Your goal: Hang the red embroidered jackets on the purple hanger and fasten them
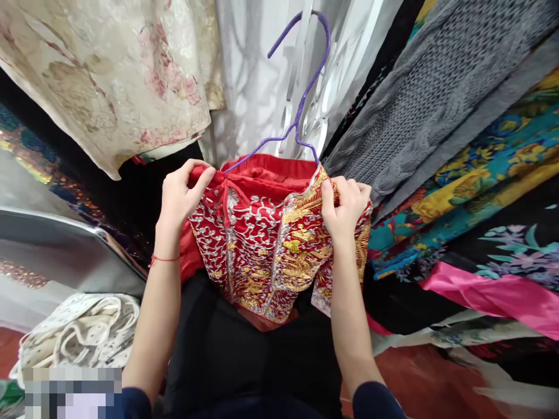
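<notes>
I have the red garment (255, 256) spread between my grips, the hanger (299, 116) rising just beyond them. Left hand (181, 192) and right hand (345, 206) each pinch its upper edge; if either loosens, the cloth could, I judge, slip off. The only container I make out is the garment, the hanger's lower part inside.

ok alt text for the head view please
A person's left fingers and right fingers grip the upper edge of a red garment embroidered in gold and silver, with a purple hanger at its opening. More clothes hang on both sides.
</notes>
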Demonstrator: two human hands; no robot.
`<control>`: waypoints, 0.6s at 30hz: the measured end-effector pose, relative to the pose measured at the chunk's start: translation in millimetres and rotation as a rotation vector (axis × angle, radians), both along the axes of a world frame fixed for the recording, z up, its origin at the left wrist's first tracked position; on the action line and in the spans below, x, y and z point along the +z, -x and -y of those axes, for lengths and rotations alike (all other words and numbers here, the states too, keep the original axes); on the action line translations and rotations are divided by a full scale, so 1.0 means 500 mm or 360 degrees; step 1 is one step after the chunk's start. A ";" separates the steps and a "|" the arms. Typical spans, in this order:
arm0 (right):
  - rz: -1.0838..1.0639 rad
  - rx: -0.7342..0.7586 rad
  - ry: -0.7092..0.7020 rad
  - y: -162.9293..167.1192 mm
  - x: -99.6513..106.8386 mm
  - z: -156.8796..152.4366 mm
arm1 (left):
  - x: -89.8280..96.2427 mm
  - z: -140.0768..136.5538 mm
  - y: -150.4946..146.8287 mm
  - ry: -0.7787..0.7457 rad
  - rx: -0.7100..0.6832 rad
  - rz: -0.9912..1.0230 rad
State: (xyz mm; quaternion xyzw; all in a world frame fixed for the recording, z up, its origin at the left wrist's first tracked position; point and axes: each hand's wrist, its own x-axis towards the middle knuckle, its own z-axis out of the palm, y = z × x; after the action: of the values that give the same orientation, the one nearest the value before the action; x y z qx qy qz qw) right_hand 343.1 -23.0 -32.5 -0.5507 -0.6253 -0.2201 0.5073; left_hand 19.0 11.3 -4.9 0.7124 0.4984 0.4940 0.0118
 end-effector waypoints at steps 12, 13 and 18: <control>0.0048 -0.0216 0.0168 -0.049 -0.010 0.104 | -0.024 0.012 0.007 -0.0060 0.0251 0.0051; 0.0013 -0.0274 0.0182 -0.058 -0.010 0.122 | -0.025 0.014 0.009 -0.0063 0.0273 0.0042; -0.0139 -0.0590 0.0205 -0.104 -0.008 0.207 | -0.027 0.024 0.013 -0.0080 0.0423 0.0003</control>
State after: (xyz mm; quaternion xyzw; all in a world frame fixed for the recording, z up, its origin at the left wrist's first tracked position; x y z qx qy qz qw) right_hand 395.2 -126.5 -36.7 -0.6966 -0.5034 -0.2451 0.4486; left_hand 12.3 -0.8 -18.5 0.6397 0.5759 0.5041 -0.0711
